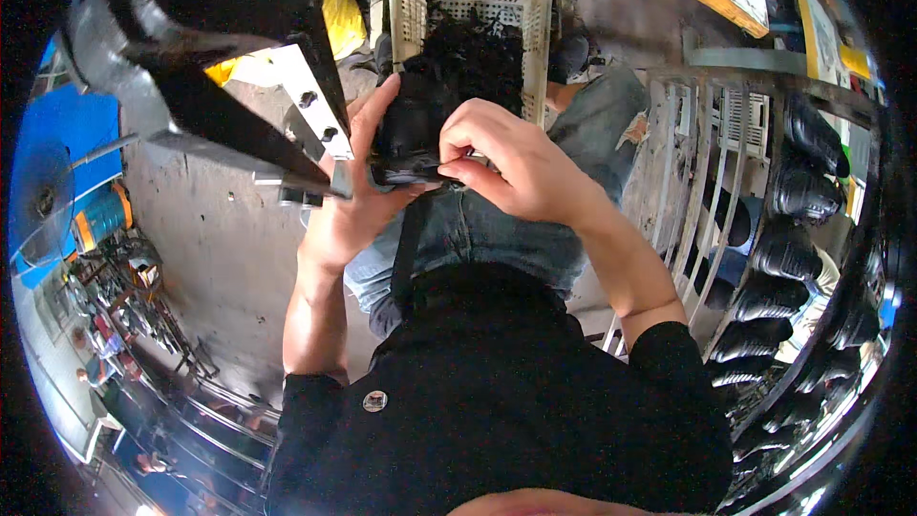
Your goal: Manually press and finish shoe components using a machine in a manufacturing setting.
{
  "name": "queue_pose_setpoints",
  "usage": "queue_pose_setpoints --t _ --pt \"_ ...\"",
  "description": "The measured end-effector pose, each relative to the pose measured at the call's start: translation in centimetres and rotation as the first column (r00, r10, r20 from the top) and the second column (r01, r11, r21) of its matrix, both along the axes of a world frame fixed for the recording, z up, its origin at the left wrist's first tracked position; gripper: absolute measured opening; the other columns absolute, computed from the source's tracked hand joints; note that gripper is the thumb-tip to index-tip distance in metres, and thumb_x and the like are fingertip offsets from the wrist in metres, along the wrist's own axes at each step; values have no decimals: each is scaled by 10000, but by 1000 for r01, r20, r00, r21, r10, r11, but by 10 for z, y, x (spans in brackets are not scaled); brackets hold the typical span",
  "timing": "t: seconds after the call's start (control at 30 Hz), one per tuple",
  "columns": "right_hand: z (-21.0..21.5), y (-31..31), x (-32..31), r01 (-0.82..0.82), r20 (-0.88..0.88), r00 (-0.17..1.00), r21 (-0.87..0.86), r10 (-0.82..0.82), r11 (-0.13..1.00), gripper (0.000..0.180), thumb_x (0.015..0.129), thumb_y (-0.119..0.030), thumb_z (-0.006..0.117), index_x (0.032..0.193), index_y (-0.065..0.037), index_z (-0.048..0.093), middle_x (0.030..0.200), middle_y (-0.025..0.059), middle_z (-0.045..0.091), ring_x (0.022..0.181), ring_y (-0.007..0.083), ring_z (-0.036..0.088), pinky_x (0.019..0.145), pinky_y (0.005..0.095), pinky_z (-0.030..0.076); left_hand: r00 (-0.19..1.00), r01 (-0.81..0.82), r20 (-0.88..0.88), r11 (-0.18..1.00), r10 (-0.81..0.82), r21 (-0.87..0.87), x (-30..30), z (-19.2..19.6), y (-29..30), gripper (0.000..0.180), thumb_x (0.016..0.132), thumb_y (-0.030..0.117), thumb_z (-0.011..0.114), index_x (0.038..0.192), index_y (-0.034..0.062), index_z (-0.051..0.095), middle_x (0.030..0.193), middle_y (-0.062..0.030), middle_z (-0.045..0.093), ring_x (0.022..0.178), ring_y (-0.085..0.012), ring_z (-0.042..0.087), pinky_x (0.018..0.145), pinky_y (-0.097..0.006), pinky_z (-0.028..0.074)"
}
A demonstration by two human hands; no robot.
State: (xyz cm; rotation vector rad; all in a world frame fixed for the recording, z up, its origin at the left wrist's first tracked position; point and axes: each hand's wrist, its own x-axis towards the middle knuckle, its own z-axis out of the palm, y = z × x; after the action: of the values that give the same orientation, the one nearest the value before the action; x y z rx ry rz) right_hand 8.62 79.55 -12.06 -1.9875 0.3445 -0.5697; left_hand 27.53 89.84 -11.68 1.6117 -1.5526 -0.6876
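Observation:
A black shoe [409, 124] is held upright over my lap, its near end toward me. My left hand [355, 205] wraps round its left side and underside, with the thumb and fingers spread along it. At the near right edge of the shoe, my right hand [521, 161] pinches with thumb and bent forefinger. What lies between those fingertips is too small and dark to make out. Just beyond the shoe stands a white plastic basket [543, 48] holding a heap of black scraps [482, 53].
A dark metal machine arm [153, 86] with a pale drilled plate [304, 96] juts in close beside my left hand. On the right, a rack [673, 182] carries rows of black shoes [788, 247]. A fan [46, 201] and blue panels stand far left.

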Motion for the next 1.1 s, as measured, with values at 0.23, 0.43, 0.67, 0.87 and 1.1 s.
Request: queue_pose_setpoints --t 0.23,0.43,0.67,0.87,1.1 --pt "-6 15 0 178 82 980 41 -181 983 149 872 73 646 950 -9 548 975 118 604 810 196 585 734 281 492 996 -9 -85 999 5 -41 -8 -4 9 1015 625 45 915 1496 61 392 1333 -159 561 1204 -279 580 995 -374 486" --pt "5 25 5 431 76 880 285 -469 856 243 855 -8 721 1063 -19 594 957 92 660 857 189 666 778 301 535 816 62 -577 995 -9 73 -7 -11 1 1056 636 3 910 1524 42 339 1279 -147 600 1106 -197 620 938 -331 530" --pt "-25 39 -78 494 22 850 310 -526 812 717 715 -59 804 1371 -82 516 1253 77 610 1216 211 553 1080 367 396 679 149 -721 988 -140 -51 0 19 -1 1124 603 -90 880 1545 -5 270 1336 -147 576 1191 -229 600 1019 -363 503" --pt "-81 72 -102 453 4 812 628 -584 633 1008 608 -12 823 1503 -101 367 1491 75 443 1431 248 363 1187 407 282 694 176 -688 977 -210 -120 1 37 -14 1161 531 -75 915 1521 -33 310 1362 -133 563 1246 -218 563 1061 -372 463" --pt "-91 57 -113 482 -79 825 617 -560 622 877 687 128 760 1454 -134 424 1429 66 494 1326 227 478 1094 376 426 641 121 -720 961 -268 -250 8 40 -16 1220 495 -40 949 1521 -54 291 1455 -158 494 1301 -234 528 1097 -383 436"
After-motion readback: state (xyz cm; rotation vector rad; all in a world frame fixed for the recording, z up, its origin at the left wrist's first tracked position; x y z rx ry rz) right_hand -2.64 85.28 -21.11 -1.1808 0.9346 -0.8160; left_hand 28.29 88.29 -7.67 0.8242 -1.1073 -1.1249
